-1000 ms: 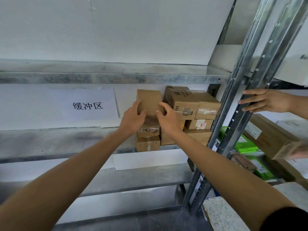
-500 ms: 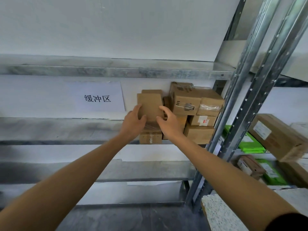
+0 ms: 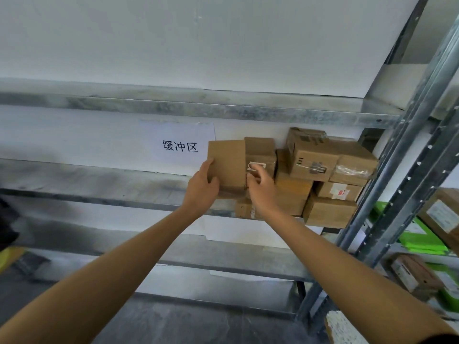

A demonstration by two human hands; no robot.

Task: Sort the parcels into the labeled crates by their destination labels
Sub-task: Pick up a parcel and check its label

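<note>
Upright cardboard box (image 3: 227, 162) nr right end of shelf (image 3: 99, 180), against stack (image 3: 323, 165). Prob. light, stiff; best taken by opp. side edges. Gripped at left edge by left hand (image 3: 201, 189); right hand (image 3: 263, 192) curled alongside, hold unclear.

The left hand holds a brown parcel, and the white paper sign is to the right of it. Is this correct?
Not quite. In the head view the white paper sign is to the left of the brown parcel. The left hand does hold it.
</note>
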